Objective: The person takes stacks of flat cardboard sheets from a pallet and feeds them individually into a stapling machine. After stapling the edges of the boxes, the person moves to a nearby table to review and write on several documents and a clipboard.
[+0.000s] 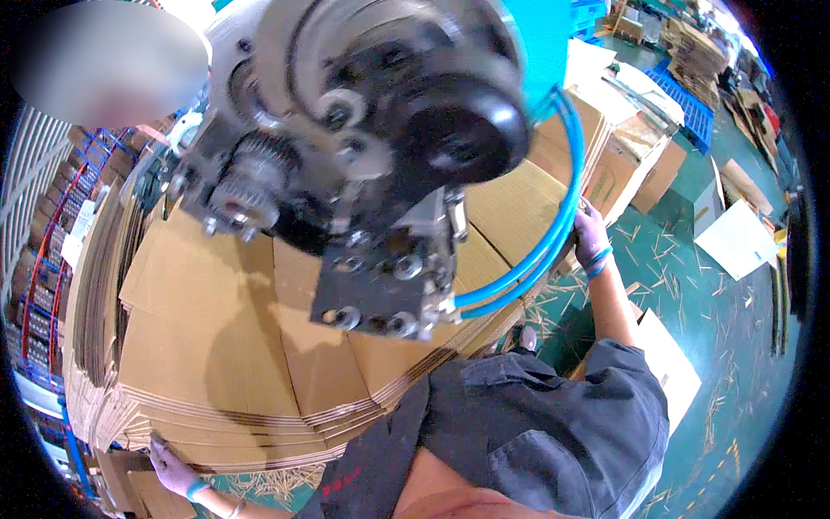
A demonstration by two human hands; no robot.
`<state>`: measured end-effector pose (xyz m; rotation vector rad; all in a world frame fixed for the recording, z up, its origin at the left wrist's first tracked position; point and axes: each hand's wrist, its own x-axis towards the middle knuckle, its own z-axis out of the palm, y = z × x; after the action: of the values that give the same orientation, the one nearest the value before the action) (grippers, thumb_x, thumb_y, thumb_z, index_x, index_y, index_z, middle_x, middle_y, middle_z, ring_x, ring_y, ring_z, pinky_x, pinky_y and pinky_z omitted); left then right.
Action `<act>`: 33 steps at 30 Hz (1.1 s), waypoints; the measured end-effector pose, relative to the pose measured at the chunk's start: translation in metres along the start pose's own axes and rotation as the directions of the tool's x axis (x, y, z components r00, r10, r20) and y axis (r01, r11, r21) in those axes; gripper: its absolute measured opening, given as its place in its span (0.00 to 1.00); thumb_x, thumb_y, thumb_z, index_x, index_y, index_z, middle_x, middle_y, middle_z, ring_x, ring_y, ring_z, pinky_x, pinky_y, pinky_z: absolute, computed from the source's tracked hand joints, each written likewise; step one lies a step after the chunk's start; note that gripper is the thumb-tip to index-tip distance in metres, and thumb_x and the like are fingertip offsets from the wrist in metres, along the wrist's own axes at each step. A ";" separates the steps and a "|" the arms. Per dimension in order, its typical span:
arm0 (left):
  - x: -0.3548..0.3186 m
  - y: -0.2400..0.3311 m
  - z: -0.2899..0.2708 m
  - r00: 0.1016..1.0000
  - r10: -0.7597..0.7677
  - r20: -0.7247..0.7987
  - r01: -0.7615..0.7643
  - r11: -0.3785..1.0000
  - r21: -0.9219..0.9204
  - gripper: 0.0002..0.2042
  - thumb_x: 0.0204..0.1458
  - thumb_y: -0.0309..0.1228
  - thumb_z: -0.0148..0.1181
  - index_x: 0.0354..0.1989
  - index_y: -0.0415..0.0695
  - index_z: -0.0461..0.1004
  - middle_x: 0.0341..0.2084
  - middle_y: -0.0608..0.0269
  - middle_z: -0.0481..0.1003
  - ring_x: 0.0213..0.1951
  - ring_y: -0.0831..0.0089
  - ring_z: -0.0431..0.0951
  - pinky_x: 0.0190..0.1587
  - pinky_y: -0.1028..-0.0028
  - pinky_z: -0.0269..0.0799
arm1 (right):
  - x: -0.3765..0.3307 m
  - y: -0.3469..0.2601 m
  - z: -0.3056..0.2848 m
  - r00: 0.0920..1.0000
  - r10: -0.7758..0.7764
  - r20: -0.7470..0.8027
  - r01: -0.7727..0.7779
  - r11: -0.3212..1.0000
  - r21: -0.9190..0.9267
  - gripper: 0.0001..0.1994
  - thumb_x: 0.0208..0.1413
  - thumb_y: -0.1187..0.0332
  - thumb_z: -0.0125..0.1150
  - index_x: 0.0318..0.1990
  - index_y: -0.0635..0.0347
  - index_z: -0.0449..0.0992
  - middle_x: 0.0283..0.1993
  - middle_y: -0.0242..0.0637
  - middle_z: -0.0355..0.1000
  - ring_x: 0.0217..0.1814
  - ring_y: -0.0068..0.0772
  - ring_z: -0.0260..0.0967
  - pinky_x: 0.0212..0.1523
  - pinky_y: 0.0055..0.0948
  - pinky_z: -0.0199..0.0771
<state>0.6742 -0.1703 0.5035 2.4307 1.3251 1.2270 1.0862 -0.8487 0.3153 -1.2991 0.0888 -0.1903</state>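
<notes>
Dark, geared metal machine head point(380, 164) looms above a stack of flat brown corrugated cardboard sheets point(320, 363), its long axis running lower left to upper right. Lilac-gloved left hand point(173, 469) and lilac-gloved right hand point(591, 238) meet opposite ends; whether fingers clamp, I cannot tell.

Bright, cool light fills the view, casting a soft dark shadow point(251, 372) across the cardboard sheets point(177, 346) and washing out a white panel point(737, 240) at right. The close metal machine head point(372, 164) is soft and smeared, with small glints on its bolts. A grey oval blur point(112, 65) covers the upper left; fisheye curvature bends edges toward grainy black corners.
</notes>
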 end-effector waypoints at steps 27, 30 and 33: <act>-0.375 -0.009 0.347 0.343 -0.128 0.931 0.494 0.867 -0.063 0.20 0.58 0.41 0.52 0.54 0.41 0.70 0.46 0.56 0.74 0.46 0.66 0.74 0.44 0.67 0.73 | 0.176 -0.106 -0.042 0.654 -0.582 0.483 0.629 0.063 -0.775 0.24 0.54 0.59 0.60 0.58 0.54 0.68 0.47 0.48 0.70 0.49 0.49 0.68 0.51 0.40 0.68; -0.352 -0.066 0.371 0.416 -0.101 0.904 0.681 0.693 -0.236 0.20 0.57 0.40 0.53 0.53 0.41 0.70 0.45 0.56 0.74 0.45 0.67 0.74 0.43 0.68 0.73 | 0.162 -0.102 -0.039 0.664 -0.609 0.434 0.590 0.070 -0.804 0.25 0.53 0.61 0.60 0.58 0.56 0.67 0.54 0.46 0.67 0.58 0.49 0.63 0.57 0.40 0.64; -0.360 -0.002 0.333 0.262 -0.004 0.965 0.562 0.814 -0.149 0.18 0.58 0.40 0.53 0.52 0.43 0.72 0.44 0.57 0.75 0.45 0.69 0.74 0.47 0.68 0.71 | 0.099 -0.132 0.004 0.371 -0.708 0.601 0.487 -0.403 -0.775 0.25 0.52 0.65 0.60 0.59 0.57 0.67 0.58 0.42 0.67 0.63 0.48 0.60 0.61 0.42 0.59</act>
<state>0.8008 -0.3502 0.0655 1.7531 0.8237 -0.1462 1.1722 -0.8974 0.4479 -2.6400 -0.5897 -1.6169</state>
